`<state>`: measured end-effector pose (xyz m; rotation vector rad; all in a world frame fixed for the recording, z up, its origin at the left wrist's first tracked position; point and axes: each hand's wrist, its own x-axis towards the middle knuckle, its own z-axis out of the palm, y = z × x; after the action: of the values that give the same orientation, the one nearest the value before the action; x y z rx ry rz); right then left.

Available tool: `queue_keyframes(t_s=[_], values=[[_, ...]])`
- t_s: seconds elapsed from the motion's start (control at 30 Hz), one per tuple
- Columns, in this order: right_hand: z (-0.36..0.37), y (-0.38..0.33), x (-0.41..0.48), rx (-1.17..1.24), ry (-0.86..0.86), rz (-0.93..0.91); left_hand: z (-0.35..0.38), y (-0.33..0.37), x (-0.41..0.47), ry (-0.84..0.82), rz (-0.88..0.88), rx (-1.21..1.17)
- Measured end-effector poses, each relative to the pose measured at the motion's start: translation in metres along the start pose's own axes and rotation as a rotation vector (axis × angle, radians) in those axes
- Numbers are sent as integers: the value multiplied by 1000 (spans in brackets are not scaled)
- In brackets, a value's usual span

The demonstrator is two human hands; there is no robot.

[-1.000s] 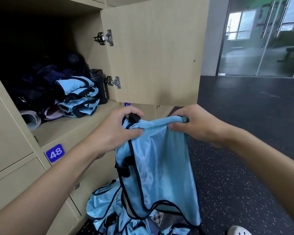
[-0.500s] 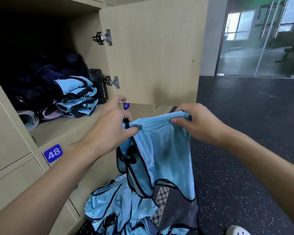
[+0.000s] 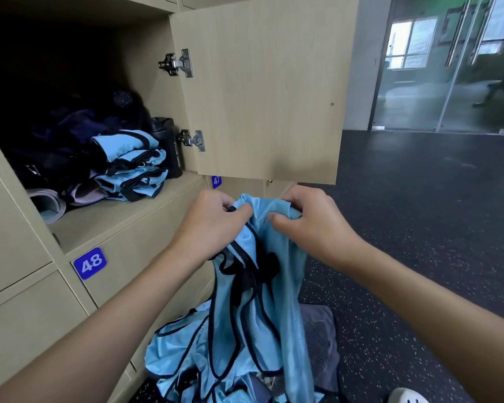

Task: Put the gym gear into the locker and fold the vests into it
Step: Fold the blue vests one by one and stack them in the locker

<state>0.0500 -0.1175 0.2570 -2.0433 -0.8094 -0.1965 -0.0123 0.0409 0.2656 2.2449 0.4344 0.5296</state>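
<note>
We hold one vest, glossy blue mesh with black piping. Our left hand and right hand pinch its top hem, close together, below the open locker. Inside the pale wood-grain compartment:
- folded vests, stacked
- a black cylindrical bottle
- dark gear, indistinct

Plate 48: being displayed in white digits on blue.
White shoe: being supported by speckled floor.
</note>
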Motion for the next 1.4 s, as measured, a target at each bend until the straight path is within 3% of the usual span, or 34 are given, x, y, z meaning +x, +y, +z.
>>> queue_keyframes(t_s=[0.1, 0.17, 0.27, 0.33, 0.43, 0.47, 0.63, 0.73, 0.9, 1.03, 1.27, 1.4], values=[[6, -9, -5, 88, -62, 8, -1, 3, 1, -150, -60, -258], [6, -12, -7, 224, -221, -38, -6, 4, -1, -251, -68, -349], [3, -13, -12, 469, -401, 22, -11, 0, -1, -210, -38, -465], [0, -14, -12, 665, -349, 117, -20, -2, 0, -181, -62, -595], [-6, -12, -6, 553, -65, 75, -35, 2, 2, -234, -70, -694], [-6, -8, -5, 513, -62, 73, -39, 4, 2, -255, -63, -716], [-5, -5, -14, 511, -386, 82, -42, 9, 0, -276, -72, -851], [1, -10, -13, 532, -255, 97, -36, 10, 0, -226, -185, -902], [0, -10, -6, 622, 50, 129, -9, 2, -14, -446, -272, -885], [-3, -6, -2, 623, 89, 162, 9, 1, -24, -328, -171, -819], [-2, -3, -11, 636, -209, 112, -3, 3, -12, 19, -190, -910], [0, -4, -12, 542, -114, 65, -7, 5, -13, -26, -133, -836]])
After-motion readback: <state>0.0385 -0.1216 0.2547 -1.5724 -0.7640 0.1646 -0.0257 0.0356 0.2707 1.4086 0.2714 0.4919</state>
